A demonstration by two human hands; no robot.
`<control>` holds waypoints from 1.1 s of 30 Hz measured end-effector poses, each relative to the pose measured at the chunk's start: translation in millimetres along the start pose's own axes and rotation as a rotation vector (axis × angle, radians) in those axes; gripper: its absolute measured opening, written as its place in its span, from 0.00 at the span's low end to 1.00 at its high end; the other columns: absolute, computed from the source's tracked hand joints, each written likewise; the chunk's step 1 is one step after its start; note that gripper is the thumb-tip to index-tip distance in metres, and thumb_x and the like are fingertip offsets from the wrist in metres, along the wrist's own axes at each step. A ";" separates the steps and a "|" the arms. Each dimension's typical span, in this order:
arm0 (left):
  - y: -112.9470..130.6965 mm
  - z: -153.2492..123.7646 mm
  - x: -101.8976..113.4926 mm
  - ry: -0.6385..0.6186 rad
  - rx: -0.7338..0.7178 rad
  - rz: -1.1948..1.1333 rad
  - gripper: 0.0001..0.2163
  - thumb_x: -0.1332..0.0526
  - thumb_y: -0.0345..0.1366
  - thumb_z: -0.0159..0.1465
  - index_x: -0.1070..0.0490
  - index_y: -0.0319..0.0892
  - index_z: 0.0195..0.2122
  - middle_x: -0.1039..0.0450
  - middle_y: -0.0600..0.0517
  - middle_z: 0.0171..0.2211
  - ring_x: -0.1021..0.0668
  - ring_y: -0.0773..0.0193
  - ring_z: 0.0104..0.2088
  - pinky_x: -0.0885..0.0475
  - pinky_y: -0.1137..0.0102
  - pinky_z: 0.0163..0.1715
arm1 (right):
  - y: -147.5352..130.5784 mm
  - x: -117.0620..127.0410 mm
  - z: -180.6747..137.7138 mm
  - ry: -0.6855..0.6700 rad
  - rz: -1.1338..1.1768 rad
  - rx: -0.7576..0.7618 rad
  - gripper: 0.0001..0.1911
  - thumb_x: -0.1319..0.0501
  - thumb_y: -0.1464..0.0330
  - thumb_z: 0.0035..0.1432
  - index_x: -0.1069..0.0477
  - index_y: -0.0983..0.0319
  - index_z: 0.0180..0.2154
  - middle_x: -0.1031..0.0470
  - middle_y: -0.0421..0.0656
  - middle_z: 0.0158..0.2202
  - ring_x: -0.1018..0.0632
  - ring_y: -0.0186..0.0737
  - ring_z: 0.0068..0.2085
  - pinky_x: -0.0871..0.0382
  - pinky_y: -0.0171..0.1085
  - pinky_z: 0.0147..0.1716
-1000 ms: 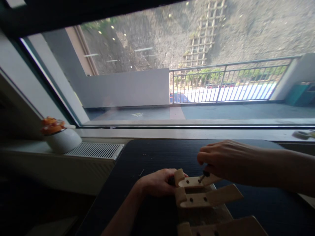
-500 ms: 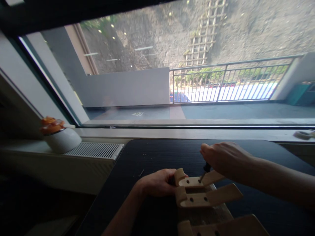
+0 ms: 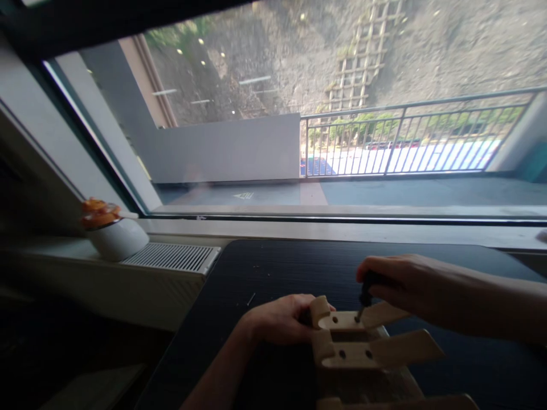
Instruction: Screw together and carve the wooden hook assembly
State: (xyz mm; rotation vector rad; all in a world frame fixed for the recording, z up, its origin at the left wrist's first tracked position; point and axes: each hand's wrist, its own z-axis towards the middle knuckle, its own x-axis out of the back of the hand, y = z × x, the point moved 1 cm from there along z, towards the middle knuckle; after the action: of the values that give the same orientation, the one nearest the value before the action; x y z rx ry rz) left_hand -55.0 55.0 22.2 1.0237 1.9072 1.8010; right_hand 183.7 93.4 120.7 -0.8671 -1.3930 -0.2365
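A light wooden rack with several peg-like slats (image 3: 350,354) lies on the dark table, each fully visible slat having two dark holes. My left hand (image 3: 280,319) is closed around its far left end, the fingertips partly hidden behind the wood. In my right hand (image 3: 405,287) is a screwdriver (image 3: 366,290) with a black handle, gripped from above. Its shaft stands nearly upright, slightly tilted, with the tip at the right hole of the farthest slat. Whether a screw sits under the tip I cannot tell.
A thin screw or nail (image 3: 250,299) lies on the black table (image 3: 299,265), left of the rack, with small crumbs nearby. A white pot with an orange top (image 3: 117,236) stands on the sill by a white radiator (image 3: 179,258). The window fills the far side.
My right hand has turned around the screwdriver handle, so more of the handle shows. The view has shifted a little; my left hand stays on the rack's end.
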 end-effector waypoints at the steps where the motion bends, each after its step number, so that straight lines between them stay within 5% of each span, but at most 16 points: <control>1: 0.4 -0.1 0.2 0.003 0.002 0.005 0.22 0.34 0.40 0.57 0.30 0.42 0.52 0.27 0.49 0.48 0.26 0.57 0.47 0.32 0.68 0.48 | 2.7 -1.6 0.6 -0.005 0.006 -0.012 0.09 0.50 0.64 0.63 0.32 0.57 0.37 0.26 0.40 0.30 0.29 0.34 0.27 0.41 0.34 0.25; 14: -4.2 2.0 -0.2 -0.004 -0.004 -0.039 0.23 0.34 0.40 0.56 0.32 0.42 0.53 0.27 0.48 0.48 0.26 0.55 0.48 0.32 0.65 0.49 | -13.5 -10.8 16.3 0.187 -0.200 -0.102 0.16 0.46 0.56 0.60 0.35 0.59 0.27 0.33 0.37 0.19 0.37 0.31 0.20 0.50 0.33 0.20; 21: -3.6 2.3 0.3 -0.013 0.017 -0.056 0.27 0.32 0.44 0.54 0.32 0.42 0.54 0.26 0.49 0.47 0.25 0.57 0.46 0.32 0.65 0.49 | -15.3 -5.4 7.2 0.239 -0.082 -0.080 0.12 0.44 0.59 0.58 0.30 0.57 0.40 0.26 0.38 0.25 0.30 0.33 0.24 0.42 0.32 0.23; 28: -3.2 -0.5 2.6 -0.004 0.045 -0.039 0.27 0.32 0.45 0.55 0.32 0.40 0.54 0.26 0.47 0.48 0.25 0.56 0.47 0.32 0.65 0.49 | -4.3 1.8 3.4 0.279 -0.008 0.067 0.14 0.48 0.60 0.63 0.27 0.59 0.39 0.23 0.42 0.34 0.24 0.36 0.33 0.33 0.34 0.33; 31: 11.0 -14.6 17.1 -0.053 0.040 0.036 0.26 0.33 0.43 0.56 0.33 0.42 0.56 0.27 0.46 0.50 0.26 0.55 0.49 0.32 0.65 0.49 | 5.0 -2.6 -0.3 0.308 0.015 0.058 0.13 0.47 0.60 0.63 0.27 0.59 0.40 0.23 0.42 0.35 0.24 0.36 0.33 0.32 0.34 0.32; 33: 30.9 -23.1 26.5 0.047 -0.017 0.137 0.22 0.36 0.41 0.59 0.32 0.42 0.55 0.29 0.46 0.53 0.27 0.56 0.51 0.34 0.65 0.52 | 7.1 -4.0 -2.7 0.297 0.018 0.072 0.13 0.48 0.63 0.63 0.27 0.58 0.42 0.22 0.41 0.36 0.24 0.36 0.33 0.32 0.34 0.32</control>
State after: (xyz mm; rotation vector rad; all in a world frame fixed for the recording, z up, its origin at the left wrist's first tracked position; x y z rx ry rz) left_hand -80.2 54.6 61.6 1.1412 1.8870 1.9290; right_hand 189.3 95.1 114.5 -0.7509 -1.1102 -0.2873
